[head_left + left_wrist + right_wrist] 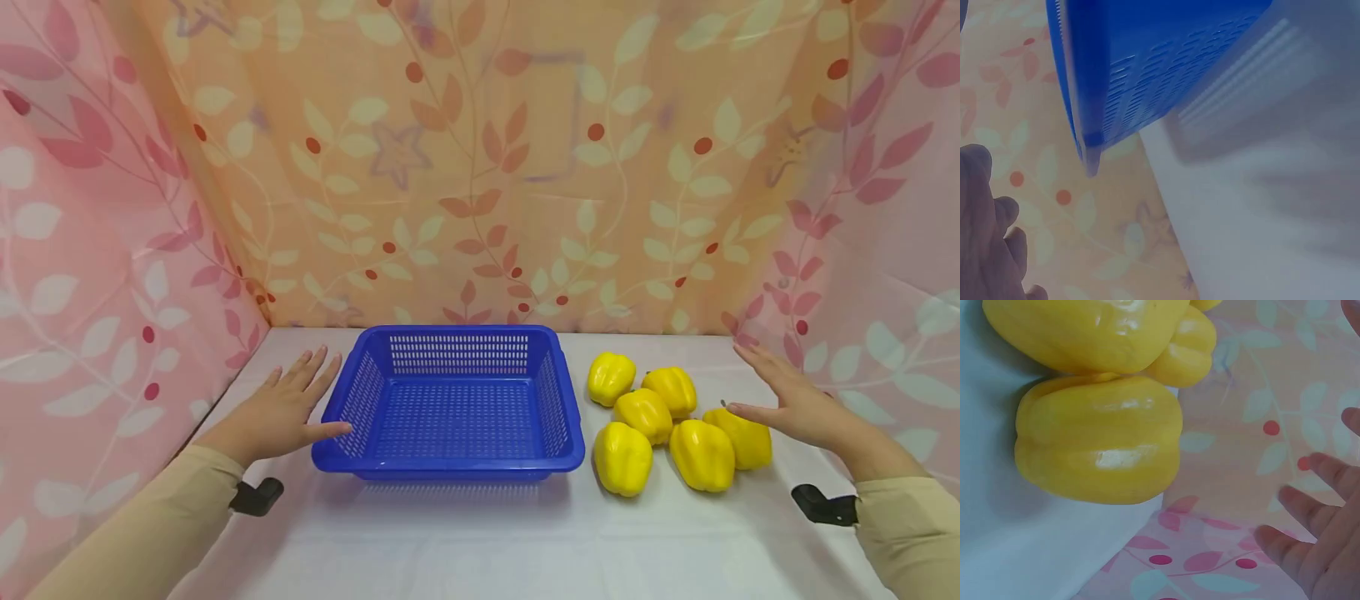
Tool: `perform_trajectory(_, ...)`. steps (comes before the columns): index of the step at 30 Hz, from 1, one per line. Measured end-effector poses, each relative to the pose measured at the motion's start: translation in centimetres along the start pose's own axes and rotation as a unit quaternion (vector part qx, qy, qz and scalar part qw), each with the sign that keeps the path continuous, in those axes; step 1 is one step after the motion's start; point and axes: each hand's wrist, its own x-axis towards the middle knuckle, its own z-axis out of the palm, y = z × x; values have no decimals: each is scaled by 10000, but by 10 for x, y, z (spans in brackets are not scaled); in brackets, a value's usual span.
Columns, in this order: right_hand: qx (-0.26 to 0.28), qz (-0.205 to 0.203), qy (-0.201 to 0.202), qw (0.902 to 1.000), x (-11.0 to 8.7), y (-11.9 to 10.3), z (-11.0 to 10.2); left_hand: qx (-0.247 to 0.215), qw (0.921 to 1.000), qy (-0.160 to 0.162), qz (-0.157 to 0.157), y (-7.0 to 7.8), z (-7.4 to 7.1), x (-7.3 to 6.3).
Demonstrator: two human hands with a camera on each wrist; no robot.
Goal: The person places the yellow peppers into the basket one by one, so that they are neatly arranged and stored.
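Tabletop (pixel 465 546), white, amid leaf-print curtains (pixel 517 183)

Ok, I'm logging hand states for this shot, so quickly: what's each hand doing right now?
Left hand: open, holding nothing, by the blue basket.
Right hand: open, holding nothing, near the rightmost yellow pepper.

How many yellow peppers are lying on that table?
6, all right of the blue basket: back-left pepper, back-right pepper, middle pepper, front-left pepper, front-middle pepper, and rightmost pepper, nearest the right hand. None seems hidden.
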Motion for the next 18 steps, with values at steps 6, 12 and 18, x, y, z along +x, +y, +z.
perform_trajectory(6,-1,51,-106,9999,-1,9,6,-69,9999,11,114,4,3,1)
perform_trajectory(12,166,246,-313,9991,-1,17,9,-107,9998,8,189,6,10,4)
perform_trajectory(18,247,294,-355,9986,0,26,13,-92,9996,10,283,8,16,5)
